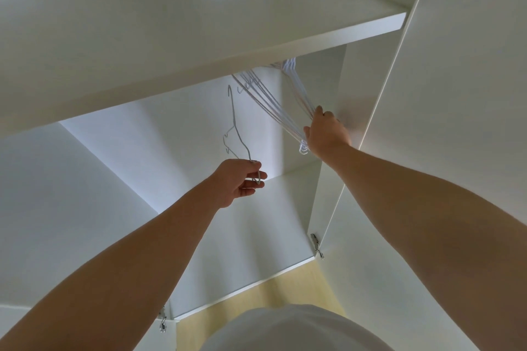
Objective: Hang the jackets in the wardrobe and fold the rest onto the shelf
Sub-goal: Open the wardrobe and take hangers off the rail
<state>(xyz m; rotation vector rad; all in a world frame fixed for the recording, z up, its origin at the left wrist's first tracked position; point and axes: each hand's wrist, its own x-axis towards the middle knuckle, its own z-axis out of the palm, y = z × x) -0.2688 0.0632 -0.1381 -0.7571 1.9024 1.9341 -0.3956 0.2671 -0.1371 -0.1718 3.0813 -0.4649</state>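
I look up into a white wardrobe (pixel 119 174). My left hand (pixel 238 181) pinches the lower corner of a single thin white wire hanger (pixel 234 125), whose hook points up, free of the rail. My right hand (pixel 326 132) reaches to the right inside wall and presses against a bunch of several white wire hangers (pixel 273 102) that hang from under the shelf (pixel 199 37) and swing toward the right. The rail itself is hidden behind the shelf edge. No jackets or other clothes are in view.
The wardrobe's right door (pixel 456 94) stands open beside my right arm, with a metal hinge (pixel 316 245) low on its edge. Another hinge (pixel 162 322) shows at the lower left. Pale yellow floor (pixel 256 299) lies below the wardrobe's bottom panel.
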